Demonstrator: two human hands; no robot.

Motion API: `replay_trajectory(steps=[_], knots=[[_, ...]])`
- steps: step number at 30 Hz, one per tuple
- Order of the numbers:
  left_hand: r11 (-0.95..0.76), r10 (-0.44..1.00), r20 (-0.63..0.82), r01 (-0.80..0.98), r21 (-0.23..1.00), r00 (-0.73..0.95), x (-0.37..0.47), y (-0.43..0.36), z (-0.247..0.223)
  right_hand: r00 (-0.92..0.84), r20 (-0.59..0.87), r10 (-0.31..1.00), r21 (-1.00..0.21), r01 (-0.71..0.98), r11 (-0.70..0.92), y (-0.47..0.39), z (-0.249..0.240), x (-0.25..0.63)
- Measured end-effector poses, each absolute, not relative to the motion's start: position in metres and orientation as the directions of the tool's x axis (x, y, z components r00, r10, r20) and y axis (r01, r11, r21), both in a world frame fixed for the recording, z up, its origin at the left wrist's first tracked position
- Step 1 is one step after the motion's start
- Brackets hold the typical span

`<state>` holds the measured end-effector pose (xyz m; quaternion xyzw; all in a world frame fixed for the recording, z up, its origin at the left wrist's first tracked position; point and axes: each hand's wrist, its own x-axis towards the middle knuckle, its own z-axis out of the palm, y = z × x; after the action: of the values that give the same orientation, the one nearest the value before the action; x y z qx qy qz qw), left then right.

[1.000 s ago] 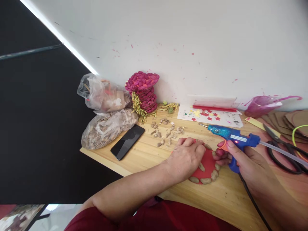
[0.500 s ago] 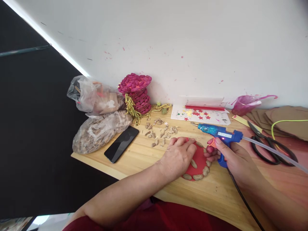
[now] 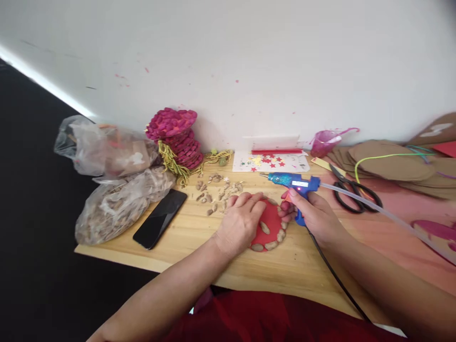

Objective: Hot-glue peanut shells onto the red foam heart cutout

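A round red disc lies on the wooden table, with peanuts set around its rim. One more peanut sits nearer its middle. My left hand covers the disc's left side, its fingers bent over it and holding it down; what is beneath the fingertips is hidden. In my right hand is a blue hot glue gun, above the disc's right edge. Its nozzle points left, and a long clear glue stick sticks out the back. Loose peanuts are scattered beyond my left hand.
At left are a black phone, a plastic bag of peanuts and a magenta peanut-covered piece. Star cutouts lie on white paper at the back. Black-handled scissors and cardboard discs are at right.
The view has swung to the right, so everything appears farther left and more cardboard shows. Both hands keep nearly the same places relative to the disc, with the glue gun still held.
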<state>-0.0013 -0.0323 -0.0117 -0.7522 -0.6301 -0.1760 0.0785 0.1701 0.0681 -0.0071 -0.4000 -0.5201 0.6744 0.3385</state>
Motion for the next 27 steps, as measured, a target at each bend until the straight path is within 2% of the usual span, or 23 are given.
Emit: replay_trajectory(steps=[9, 19, 23, 27], knots=[[-0.185, 0.933, 0.333, 0.974, 0.128, 0.133, -0.001, -0.030, -0.015, -0.504, -0.178, 0.845, -0.963, -0.086, -0.254, 0.068, -0.005, 0.171], [-0.190, 0.938, 0.315, 0.975, 0.116, 0.145, 0.002, -0.029, -0.015, -0.466, -0.202, 0.862, -0.972, -0.011, -0.234, 0.070, -0.010, 0.172], [-0.216, 0.907, 0.401, 0.960, 0.177, 0.130, -0.001, -0.029, -0.011, -0.464, -0.191, 0.865, -0.972, -0.036, -0.234, 0.071, -0.009, 0.173], [-0.207, 0.828, 0.561, 0.925, 0.319, -0.009, -0.012, -0.032, 0.005, -0.450, -0.194, 0.872, -0.971, -0.040, -0.237, 0.072, -0.008, 0.174]])
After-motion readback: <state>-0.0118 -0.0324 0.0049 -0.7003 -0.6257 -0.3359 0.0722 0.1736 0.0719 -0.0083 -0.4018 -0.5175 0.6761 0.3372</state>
